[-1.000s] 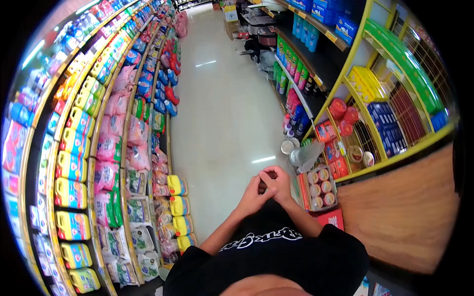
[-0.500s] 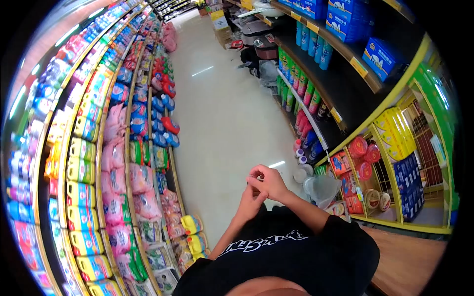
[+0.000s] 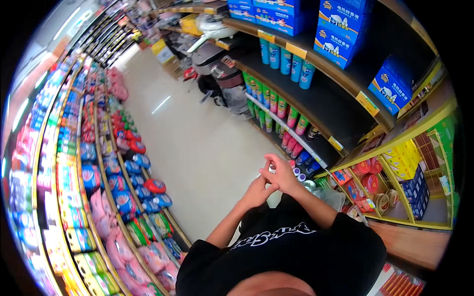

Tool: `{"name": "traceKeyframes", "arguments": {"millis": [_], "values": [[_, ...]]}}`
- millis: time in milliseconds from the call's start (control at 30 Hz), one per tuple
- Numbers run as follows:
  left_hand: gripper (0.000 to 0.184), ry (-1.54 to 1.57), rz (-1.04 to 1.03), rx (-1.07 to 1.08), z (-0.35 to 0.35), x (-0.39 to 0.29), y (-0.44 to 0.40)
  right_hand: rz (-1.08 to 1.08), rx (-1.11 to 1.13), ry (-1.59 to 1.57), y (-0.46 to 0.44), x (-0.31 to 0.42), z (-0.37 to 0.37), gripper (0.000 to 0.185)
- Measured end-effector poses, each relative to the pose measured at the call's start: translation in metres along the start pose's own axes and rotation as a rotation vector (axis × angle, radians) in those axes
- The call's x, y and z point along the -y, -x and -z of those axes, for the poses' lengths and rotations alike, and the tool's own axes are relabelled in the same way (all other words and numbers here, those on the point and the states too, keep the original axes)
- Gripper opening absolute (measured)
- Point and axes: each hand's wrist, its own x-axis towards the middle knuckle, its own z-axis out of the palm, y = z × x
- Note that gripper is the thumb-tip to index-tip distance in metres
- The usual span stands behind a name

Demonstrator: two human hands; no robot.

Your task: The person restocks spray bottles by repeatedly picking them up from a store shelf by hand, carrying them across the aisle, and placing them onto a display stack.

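Note:
In front of my black shirt (image 3: pixel 276 246), my two hands meet above the aisle floor. My left hand (image 3: pixel 257 192) reaches up from the lower left, its thumb pointing right and its fingers partly covered by the other hand. My right hand (image 3: pixel 280 173) lies against the left fingers, with its own fingers bent and pressed together. Both hands look closed on each other, and no object shows between them. Neither touches a shelf; spray cans (image 3: pixel 292 116) stand on the rack beyond my right hand.
Shelves of bottled detergent (image 3: pixel 91 176) and pink bags (image 3: pixel 118 246) line the left side. A dark rack on the right holds blue boxes (image 3: pixel 392 86) and blue cans (image 3: pixel 296 69). A yellow wire rack (image 3: pixel 385 217) stands close on my right. Cartons (image 3: pixel 167 59) and bags are farther along the aisle.
The view has turned right, so the right-hand rack shows more and the aisle slants left. My hands stay together, with the right fingers now less curled over the left.

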Motion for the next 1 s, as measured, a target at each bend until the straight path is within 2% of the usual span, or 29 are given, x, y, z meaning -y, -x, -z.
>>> {"name": "traceKeyframes", "arguments": {"millis": [33, 67, 167, 200, 300, 333, 367, 433, 567, 600, 633, 700, 733, 833, 867, 967, 1000], "values": [[0.101, -0.007, -0.037, 0.043, 0.014, -0.009, -0.023, -0.016, -0.046, -0.009, -0.015, 0.001, 0.005, 0.056], [0.092, -0.017, -0.053, 0.035, 0.024, -0.02, -0.039, 0.005, -0.144, -0.059, -0.028, -0.008, 0.006, 0.048], [0.078, -0.067, -0.053, 0.213, 0.043, 0.002, -0.101, -0.054, -0.22, -0.089, -0.07, -0.023, 0.023, 0.042], [0.07, -0.072, -0.063, 0.217, 0.047, 0.001, -0.121, -0.038, -0.249, -0.256, -0.086, -0.032, 0.025, 0.039], [0.072, -0.137, 0.002, 0.311, 0.062, 0.006, -0.183, -0.041, -0.343, -0.249, -0.134, -0.052, 0.047, 0.039], [0.071, -0.086, 0.0, 0.302, 0.063, 0.006, -0.204, -0.084, -0.364, -0.268, -0.152, -0.038, 0.06, 0.049], [0.071, -0.036, -0.004, 0.294, 0.063, 0.005, -0.225, -0.219, -0.323, -0.255, -0.162, -0.023, 0.08, 0.054], [0.065, 0.079, -0.119, 0.272, 0.065, 0.003, -0.261, -0.1, -0.487, -0.162, -0.196, -0.039, 0.095, 0.061], [0.085, -0.065, -0.151, 0.287, 0.068, 0.008, -0.355, -0.15, -0.734, 0.03, -0.258, -0.077, 0.138, 0.074], [0.088, -0.095, -0.177, 0.274, 0.067, 0.011, -0.377, -0.141, -0.847, 0.083, -0.275, -0.093, 0.146, 0.066], [0.09, -0.126, -0.202, 0.26, 0.066, 0.009, -0.398, -0.106, -0.835, 0.138, -0.287, -0.102, 0.158, 0.06], [0.081, -0.198, -0.303, 0.155, 0.063, 0.003, -0.43, -0.038, -0.812, 0.257, -0.309, -0.119, 0.19, 0.048], [0.088, -0.139, -0.282, 0.218, 0.065, -0.003, -0.445, -0.002, -0.873, 0.235, -0.32, -0.138, 0.199, 0.045], [0.069, -0.146, -0.367, 0.316, 0.07, -0.019, -0.483, -0.03, -0.97, 0.259, -0.346, -0.158, 0.23, 0.044], [0.055, -0.063, -0.38, 0.349, 0.071, -0.018, -0.493, -0.06, -0.99, 0.267, -0.353, -0.16, 0.237, 0.043], [0.041, -0.115, -0.283, 0.454, 0.072, -0.017, -0.513, -0.169, -1.062, 0.282, -0.367, -0.156, 0.249, 0.041], [0.039, -0.105, -0.391, 0.368, 0.069, -0.006, -0.516, -0.203, -1.087, 0.286, -0.368, -0.155, 0.249, 0.041]]}}
